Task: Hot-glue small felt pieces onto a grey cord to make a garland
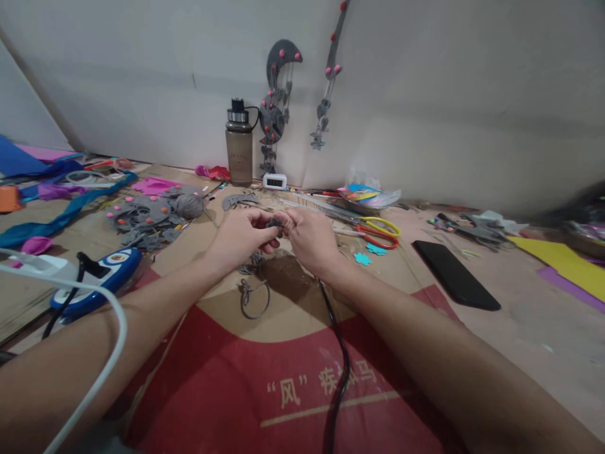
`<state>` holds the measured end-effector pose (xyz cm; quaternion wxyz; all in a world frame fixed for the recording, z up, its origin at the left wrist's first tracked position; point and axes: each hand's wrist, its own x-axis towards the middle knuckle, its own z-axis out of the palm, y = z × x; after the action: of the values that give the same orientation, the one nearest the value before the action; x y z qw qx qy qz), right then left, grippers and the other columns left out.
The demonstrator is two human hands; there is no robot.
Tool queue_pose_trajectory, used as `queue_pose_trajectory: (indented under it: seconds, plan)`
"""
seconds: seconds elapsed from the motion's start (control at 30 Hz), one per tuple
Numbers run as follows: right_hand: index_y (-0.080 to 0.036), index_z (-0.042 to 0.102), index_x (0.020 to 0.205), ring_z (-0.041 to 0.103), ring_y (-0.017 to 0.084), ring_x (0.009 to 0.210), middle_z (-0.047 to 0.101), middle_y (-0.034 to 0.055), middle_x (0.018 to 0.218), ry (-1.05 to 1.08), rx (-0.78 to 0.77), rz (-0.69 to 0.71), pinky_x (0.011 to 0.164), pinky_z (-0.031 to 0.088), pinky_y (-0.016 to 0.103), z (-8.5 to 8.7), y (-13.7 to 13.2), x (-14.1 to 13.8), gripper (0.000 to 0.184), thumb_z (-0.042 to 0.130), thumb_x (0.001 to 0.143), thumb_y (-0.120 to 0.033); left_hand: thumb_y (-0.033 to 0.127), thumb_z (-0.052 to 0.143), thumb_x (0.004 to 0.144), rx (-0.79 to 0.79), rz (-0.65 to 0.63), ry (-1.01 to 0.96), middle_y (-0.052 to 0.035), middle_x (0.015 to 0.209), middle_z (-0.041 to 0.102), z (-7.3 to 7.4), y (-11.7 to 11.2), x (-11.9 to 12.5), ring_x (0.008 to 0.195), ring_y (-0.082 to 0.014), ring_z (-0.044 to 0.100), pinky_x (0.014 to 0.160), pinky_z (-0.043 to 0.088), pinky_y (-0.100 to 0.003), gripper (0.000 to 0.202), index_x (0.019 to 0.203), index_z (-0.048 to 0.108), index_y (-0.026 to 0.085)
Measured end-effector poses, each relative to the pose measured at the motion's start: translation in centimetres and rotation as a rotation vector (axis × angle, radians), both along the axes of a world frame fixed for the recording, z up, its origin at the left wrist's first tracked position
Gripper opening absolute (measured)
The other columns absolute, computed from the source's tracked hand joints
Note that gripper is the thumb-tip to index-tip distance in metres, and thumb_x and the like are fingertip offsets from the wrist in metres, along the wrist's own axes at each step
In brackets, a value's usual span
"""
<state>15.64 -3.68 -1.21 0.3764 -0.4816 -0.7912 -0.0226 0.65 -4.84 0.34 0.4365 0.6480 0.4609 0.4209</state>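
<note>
My left hand [241, 236] and right hand [309, 239] together pinch a small dark-grey piece [273, 223], seemingly unfinished; looped thin grey cord [244, 291] lies nearer me. Beyond them, a pink-dotted grey crescent [274, 61] hangs, apparently complete.

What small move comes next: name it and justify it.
Perhaps turn the small dark-grey piece, its material unclear, slightly between the left hand and right hand, because both meet around it and cover much of it.
</note>
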Motion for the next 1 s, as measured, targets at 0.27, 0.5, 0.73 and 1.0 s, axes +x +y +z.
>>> queue_pose_trajectory:
  seconds: [0.27, 0.5, 0.73, 1.0]
  plan:
    - [-0.019, 0.056, 0.066, 0.046, 0.016, 0.064, 0.056, 0.0044, 0.067, -0.060, 0.029, 0.008, 0.060, 0.028, 0.029, -0.32, 0.15, 0.04, 0.054, 0.025, 0.095, -0.053, 0.021, 0.067, 0.068, -0.041, -0.033, -0.116, -0.0053, 0.069, 0.069, -0.78, 0.22, 0.22, 0.059, -0.0127, 0.064, 0.057, 0.053, -0.023, 0.014, 0.079, 0.069, 0.013]
    - [-0.020, 0.049, 0.072, 0.045, 0.015, 0.066, 0.053, 0.0028, 0.069, 0.048, -0.011, 0.110, 0.061, 0.031, 0.029, -0.26, -0.25, -0.12, 0.046, 0.024, 0.096, -0.050, 0.024, 0.069, 0.066, -0.104, 0.038, -0.297, -0.0013, 0.059, 0.060, -0.51, 0.28, 0.29, 0.047, -0.0073, 0.053, 0.046, 0.046, -0.019, 0.013, 0.066, 0.063, 0.013]
    - [-0.018, 0.049, 0.095, 0.050, 0.015, 0.075, 0.057, 0.0046, 0.086, 0.286, -0.011, 0.198, 0.068, 0.039, 0.029, -0.93, -0.53, -0.31, 0.011, 0.048, 0.087, -0.025, 0.020, 0.070, 0.064, -0.170, 0.065, -0.405, 0.0023, 0.055, 0.053, -0.44, 0.72, -0.26, 0.047, -0.0075, 0.053, 0.046, 0.045, -0.019, 0.015, 0.063, 0.057, 0.014]
    - [-0.020, 0.058, 0.084, 0.052, 0.016, 0.077, 0.060, 0.0041, 0.083, 0.279, 0.053, 0.146, 0.070, 0.040, 0.030, -0.94, -0.57, -0.24, 0.008, 0.052, 0.086, -0.024, 0.018, 0.071, 0.067, -0.167, 0.010, -0.408, 0.0003, 0.063, 0.058, -0.38, 0.64, 0.06, 0.053, -0.0080, 0.058, 0.056, 0.052, -0.021, 0.012, 0.069, 0.061, 0.011]
